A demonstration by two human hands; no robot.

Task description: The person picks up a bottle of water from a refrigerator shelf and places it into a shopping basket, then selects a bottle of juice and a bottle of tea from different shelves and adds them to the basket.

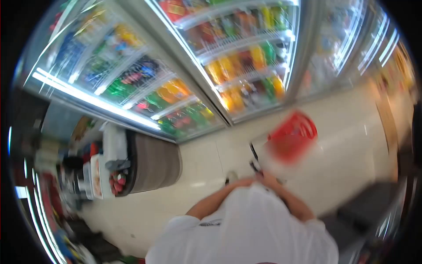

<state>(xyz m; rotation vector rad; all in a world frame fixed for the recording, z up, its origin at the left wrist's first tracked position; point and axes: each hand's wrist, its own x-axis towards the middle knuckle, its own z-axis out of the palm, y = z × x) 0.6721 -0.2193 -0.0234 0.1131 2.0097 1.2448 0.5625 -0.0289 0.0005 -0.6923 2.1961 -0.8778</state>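
Note:
A red shopping basket [293, 135], smeared by motion, is ahead of me and slightly right, over the pale floor. My right hand [267, 178] is in front of my waist, its fingers closed around a dark handle [255, 166]. A second dark bar [253, 151] shows just beyond it, near the basket; the blur hides how the parts join. Close beside the right hand is my left hand [245, 181], reaching in from the other side. Its fingers are too blurred and covered to read. What lies inside the basket cannot be made out.
Glass-door drink coolers [231, 119] with several shelves of bottles stand ahead. To the left is a rounded brown counter [154, 160] with red fruit [117, 182] and containers at its edge. A dark grey block-like object [367, 204] is at right. Tiled floor [202, 167] runs between them.

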